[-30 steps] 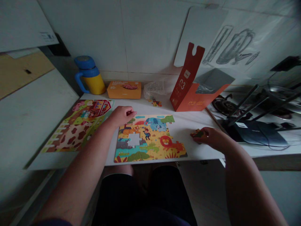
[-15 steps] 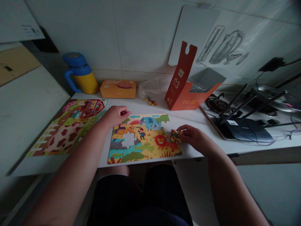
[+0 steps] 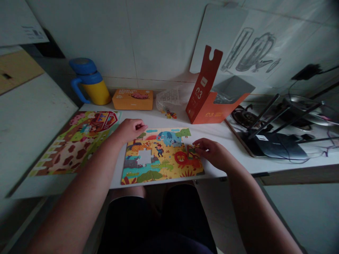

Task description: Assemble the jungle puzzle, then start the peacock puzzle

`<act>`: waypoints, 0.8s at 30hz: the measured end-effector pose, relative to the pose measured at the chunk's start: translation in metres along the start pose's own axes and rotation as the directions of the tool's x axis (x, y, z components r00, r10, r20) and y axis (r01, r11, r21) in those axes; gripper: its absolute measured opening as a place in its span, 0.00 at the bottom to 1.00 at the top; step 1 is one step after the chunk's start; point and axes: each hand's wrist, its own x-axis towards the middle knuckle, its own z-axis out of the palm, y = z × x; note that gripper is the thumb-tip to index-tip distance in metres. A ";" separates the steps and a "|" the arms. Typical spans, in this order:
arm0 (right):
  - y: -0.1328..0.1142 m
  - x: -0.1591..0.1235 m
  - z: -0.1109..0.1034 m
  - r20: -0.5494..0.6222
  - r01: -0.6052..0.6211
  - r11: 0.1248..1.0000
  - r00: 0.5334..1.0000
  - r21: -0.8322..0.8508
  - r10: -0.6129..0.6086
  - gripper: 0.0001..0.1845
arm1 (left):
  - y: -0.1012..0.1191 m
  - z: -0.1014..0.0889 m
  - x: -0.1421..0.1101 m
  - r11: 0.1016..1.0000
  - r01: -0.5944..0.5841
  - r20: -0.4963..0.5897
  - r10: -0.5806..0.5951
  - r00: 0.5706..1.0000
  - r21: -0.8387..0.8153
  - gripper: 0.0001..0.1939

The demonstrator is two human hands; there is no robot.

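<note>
White counter, tiled wall: animal puzzle up front, piece pinched at its right side

Animal puzzle sits near the counter's front edge; strip of white surface runs from its right side to the stove. Farm puzzle takes up the left. Loose pieces and clear plastic at the back.

Writing: yellow-orange box says "LEVEL UP", rest blurred. Red box says "03" or "C3", can't tell which.

Animal puzzle's long axis left-right, pictures upright to me, lion's head leftward. Hole left of middle, notch upper right.

My right hand grasps a puzzle piece at that notch, above the lion's body; can't tell if seated. My left hand: fingers curled in, nothing visible in them, by the upper-left corner.
</note>
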 end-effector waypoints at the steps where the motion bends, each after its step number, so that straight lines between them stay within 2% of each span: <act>1: 0.001 0.002 0.000 -0.016 0.001 1.000 1.000 -0.002 -0.001 0.16 | 0.000 0.000 0.000 1.000 0.000 0.001 0.000 1.000 0.004 0.19; 6: 0.001 0.023 -0.002 -0.125 -0.006 0.999 0.992 -0.046 0.000 0.17 | -0.002 0.001 0.001 1.000 -0.001 -0.001 0.001 1.000 0.002 0.19; 12: 0.000 0.048 0.003 -0.162 0.014 0.998 0.987 -0.062 -0.024 0.20 | -0.002 0.001 0.001 1.000 0.006 0.010 -0.006 1.000 -0.017 0.19; 18: 0.004 0.057 0.008 -0.107 0.009 0.993 0.994 0.117 0.004 0.19 | 0.003 -0.002 -0.001 1.000 0.005 0.003 -0.005 1.000 -0.014 0.20; 24: 0.003 0.070 0.000 -0.042 0.032 0.993 0.999 0.115 -0.027 0.18 | 0.000 0.000 0.000 1.000 0.007 0.002 -0.007 1.000 -0.015 0.19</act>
